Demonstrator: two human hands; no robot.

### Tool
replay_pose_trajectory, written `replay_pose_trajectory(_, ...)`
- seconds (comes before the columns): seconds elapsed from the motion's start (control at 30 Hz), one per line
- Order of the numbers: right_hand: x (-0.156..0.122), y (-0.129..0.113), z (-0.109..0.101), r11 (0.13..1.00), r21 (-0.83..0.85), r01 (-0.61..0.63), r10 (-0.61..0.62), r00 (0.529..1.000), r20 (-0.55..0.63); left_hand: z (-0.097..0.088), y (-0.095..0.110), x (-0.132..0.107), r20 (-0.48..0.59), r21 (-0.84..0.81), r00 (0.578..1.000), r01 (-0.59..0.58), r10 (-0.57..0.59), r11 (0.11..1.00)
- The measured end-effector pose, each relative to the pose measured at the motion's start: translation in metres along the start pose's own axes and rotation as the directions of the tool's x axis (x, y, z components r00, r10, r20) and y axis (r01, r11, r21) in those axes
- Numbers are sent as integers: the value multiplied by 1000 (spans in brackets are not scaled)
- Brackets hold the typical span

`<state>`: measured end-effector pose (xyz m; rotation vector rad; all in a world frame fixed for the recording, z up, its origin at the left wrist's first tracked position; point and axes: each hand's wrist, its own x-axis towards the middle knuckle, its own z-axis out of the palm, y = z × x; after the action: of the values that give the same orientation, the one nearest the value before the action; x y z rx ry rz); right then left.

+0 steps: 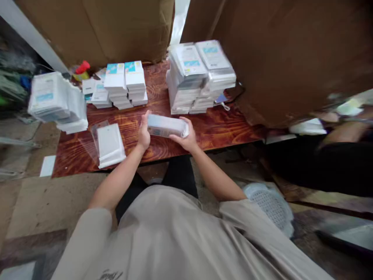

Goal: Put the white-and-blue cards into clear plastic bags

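Between my two hands I hold a stack of packets in clear plastic, on edge above the wooden table. My left hand presses on its left end, and my right hand grips the right end with the thumb along the near side. Left of my hands, a white packet lies on the table with clear plastic sleeves beside and partly under it. Tall stacks of wrapped packets stand beyond my right hand. Smaller stacks of white boxes or cards are beyond my left hand.
Another packet stack stands at the left end of the wooden table. Large cardboard boxes rise behind it. A red and yellow object sits at the back left. A pale plastic stool is at right, near another person's arm.
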<state>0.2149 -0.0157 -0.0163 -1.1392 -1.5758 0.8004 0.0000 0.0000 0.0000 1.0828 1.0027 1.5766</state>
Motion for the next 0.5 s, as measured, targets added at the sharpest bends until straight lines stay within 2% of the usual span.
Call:
replay_pose_trajectory(0.07,5,-8,-4,996,-87,-18,19,1000,9,1,5,-1,-33,78,998,61,-59,995)
replay_pose_trajectory(0.13,12,-22,-11,994,-79,-69,70,997,10,1,18,3,-28,138,992,122,-120,983)
replay_pose_trajectory(0.17,15,-33,-15,993,-42,-114,115,993,18,1,28,8,-22,181,984,179,-178,967)
replay_pose_trajectory(0.23,24,-60,-28,969,118,-219,216,976,37,0,58,21,70,211,966,232,-251,950)
replay_pose_trajectory(0.3,41,-89,-41,896,326,-302,298,952,66,6,95,40,182,154,960,184,-210,971)
replay_pose_trajectory(0.33,53,-103,-47,849,421,-319,312,946,87,12,114,51,221,90,961,152,-168,984)
replay_pose_trajectory(0.4,86,-125,-55,776,569,-271,270,959,88,34,144,75,213,-56,974,93,-79,994)
replay_pose_trajectory(0.47,126,-137,-54,758,633,-157,239,970,-45,65,160,100,179,-151,983,65,-37,986)
replay_pose_trajectory(0.5,146,-140,-51,760,641,-109,237,964,-117,83,162,112,190,-172,980,86,-53,981)
